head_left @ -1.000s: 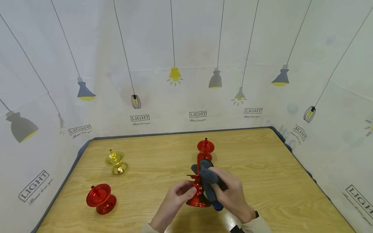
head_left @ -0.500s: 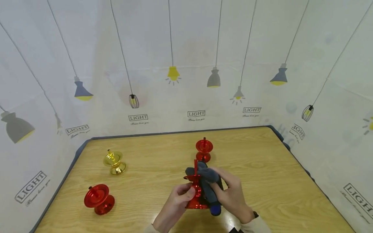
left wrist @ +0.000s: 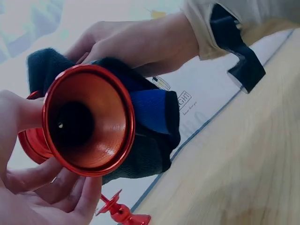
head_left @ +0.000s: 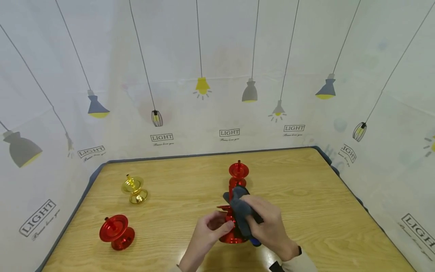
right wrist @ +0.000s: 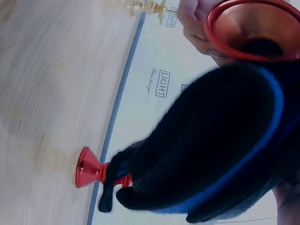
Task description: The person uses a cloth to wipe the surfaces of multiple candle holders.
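Observation:
Near the front middle of the table, my left hand [head_left: 208, 231] holds a shiny red candle holder [head_left: 232, 239] by its stem, thumb in front and fingers behind. Its flared hollow base [left wrist: 110, 131] faces the left wrist camera. My right hand [head_left: 272, 226] grips a folded dark blue cloth [head_left: 242, 212] and holds it against the right side of the candle holder. The cloth hides part of the dish and spike in the head view. In the right wrist view the cloth [right wrist: 201, 140] covers most of the middle, with the red base [right wrist: 255, 28] above it.
A second red candle holder [head_left: 239, 172] stands behind the cloth. At the left are another red one [head_left: 114, 230] and a gold one [head_left: 133, 186]. A white curtain printed with lamps [head_left: 217, 113] surrounds the wooden table [head_left: 176, 189].
The cloth dipped down and left against the candle holder, then came back up and right. My left thumb now lies further right across the stem. The other candle holders stay put.

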A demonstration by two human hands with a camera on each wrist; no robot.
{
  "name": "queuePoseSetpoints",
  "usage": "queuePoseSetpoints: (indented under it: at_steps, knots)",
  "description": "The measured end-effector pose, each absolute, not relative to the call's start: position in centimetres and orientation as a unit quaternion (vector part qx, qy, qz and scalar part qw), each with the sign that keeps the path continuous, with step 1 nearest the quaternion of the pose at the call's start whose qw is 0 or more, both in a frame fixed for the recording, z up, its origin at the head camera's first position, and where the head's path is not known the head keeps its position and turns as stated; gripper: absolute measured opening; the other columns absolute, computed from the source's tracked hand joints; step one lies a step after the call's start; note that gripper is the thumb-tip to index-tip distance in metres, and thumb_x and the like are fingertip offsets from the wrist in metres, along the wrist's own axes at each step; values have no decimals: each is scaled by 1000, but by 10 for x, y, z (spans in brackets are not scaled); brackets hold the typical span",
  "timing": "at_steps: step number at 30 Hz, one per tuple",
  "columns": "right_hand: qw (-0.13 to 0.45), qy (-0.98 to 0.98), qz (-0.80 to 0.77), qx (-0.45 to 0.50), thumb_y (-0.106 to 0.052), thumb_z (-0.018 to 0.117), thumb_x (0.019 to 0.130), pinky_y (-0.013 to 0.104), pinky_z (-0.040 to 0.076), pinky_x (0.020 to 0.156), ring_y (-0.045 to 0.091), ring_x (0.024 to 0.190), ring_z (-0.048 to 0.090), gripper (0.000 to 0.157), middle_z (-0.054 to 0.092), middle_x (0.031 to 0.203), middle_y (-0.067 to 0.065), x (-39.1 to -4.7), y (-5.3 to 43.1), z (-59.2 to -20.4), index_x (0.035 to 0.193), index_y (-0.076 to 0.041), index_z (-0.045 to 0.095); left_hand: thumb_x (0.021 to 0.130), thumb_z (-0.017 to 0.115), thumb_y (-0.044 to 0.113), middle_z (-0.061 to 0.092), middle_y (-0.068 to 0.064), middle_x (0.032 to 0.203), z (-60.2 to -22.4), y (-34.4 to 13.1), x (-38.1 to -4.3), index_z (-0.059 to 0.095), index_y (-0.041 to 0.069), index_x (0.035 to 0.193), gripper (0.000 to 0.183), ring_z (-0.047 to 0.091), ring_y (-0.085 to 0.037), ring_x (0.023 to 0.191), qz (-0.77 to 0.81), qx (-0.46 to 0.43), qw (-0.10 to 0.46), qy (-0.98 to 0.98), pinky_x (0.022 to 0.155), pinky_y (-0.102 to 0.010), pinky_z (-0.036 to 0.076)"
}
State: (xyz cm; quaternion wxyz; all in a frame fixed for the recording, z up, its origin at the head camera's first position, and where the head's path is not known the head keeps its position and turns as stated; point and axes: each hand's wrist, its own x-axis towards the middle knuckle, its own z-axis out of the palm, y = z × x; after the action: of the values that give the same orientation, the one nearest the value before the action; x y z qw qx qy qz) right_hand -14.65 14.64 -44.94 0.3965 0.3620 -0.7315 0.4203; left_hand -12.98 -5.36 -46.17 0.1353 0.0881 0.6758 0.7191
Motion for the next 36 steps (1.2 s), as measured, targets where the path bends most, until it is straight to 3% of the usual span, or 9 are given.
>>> queuePoseSetpoints:
  at_steps: [5, 8, 11, 18, 21, 24, 29, 32, 36]
  knots:
    - [396, -729, 420, 369, -22, 65, 100, 19, 52, 98, 24, 95, 73, 24, 74, 103, 11, -146, 145, -449, 115, -4, 71, 95, 73, 28, 74, -3, 99, -463, -52, -129, 69, -3, 117, 39, 67, -13, 90, 723, 81, 126, 674, 79, -25, 56]
    - [364, -731, 455, 355, -7, 73, 94, 18, 52, 97, 21, 99, 73, 24, 75, 105, 12, -145, 146, -450, 117, -3, 71, 97, 70, 30, 73, 0, 100, -465, -55, -131, 66, -7, 121, 43, 66, -11, 93, 738, 97, 147, 651, 83, -25, 55]
    - [324, -727, 502, 338, 10, 75, 85, 18, 53, 95, 15, 103, 72, 36, 75, 107, 15, -145, 146, -453, 118, -2, 70, 101, 64, 29, 71, 4, 99, -468, -59, -132, 63, -9, 123, 44, 64, -8, 92, 761, 131, 177, 610, 83, -23, 52]
    - [264, -714, 571, 307, 14, 71, 85, 21, 55, 92, 10, 106, 70, 37, 74, 109, 17, -148, 141, -460, 119, 0, 69, 108, 50, 25, 70, 2, 121, -482, -63, -134, 50, -6, 142, 46, 66, -11, 112, 817, 177, 265, 481, 99, -29, 54]
    - [292, -733, 529, 311, 14, 73, 83, 18, 53, 93, 13, 102, 72, 39, 75, 107, 15, -149, 140, -459, 118, -3, 70, 108, 48, 22, 70, 4, 115, -481, -63, -133, 51, -8, 139, 43, 65, -9, 107, 811, 170, 254, 499, 98, -28, 53]
    - [333, -749, 468, 331, 12, 76, 81, 16, 50, 97, 21, 99, 73, 40, 75, 106, 13, -149, 140, -456, 117, -4, 70, 106, 54, 24, 70, 5, 108, -474, -62, -130, 61, -4, 129, 37, 64, -8, 101, 774, 141, 197, 584, 91, -25, 53]
    - [377, -749, 408, 362, -16, 68, 99, 16, 48, 102, 29, 97, 71, 22, 73, 106, 13, -149, 139, -448, 117, -3, 69, 97, 70, 34, 72, -5, 102, -459, -58, -126, 70, 1, 117, 38, 66, -14, 93, 692, 88, 109, 709, 79, -24, 55]
    - [383, -745, 409, 362, -27, 59, 103, 16, 47, 103, 29, 97, 71, 30, 73, 107, 13, -148, 136, -445, 117, -3, 69, 95, 72, 33, 73, -7, 101, -454, -58, -125, 71, 0, 114, 38, 66, -15, 90, 692, 77, 102, 711, 77, -24, 56]
    - [378, -736, 435, 354, -19, 66, 100, 17, 49, 101, 27, 99, 72, 24, 74, 107, 13, -146, 133, -445, 117, -4, 70, 98, 69, 30, 73, -3, 103, -454, -63, -125, 69, -3, 119, 40, 65, -13, 93, 721, 76, 129, 677, 81, -25, 54]
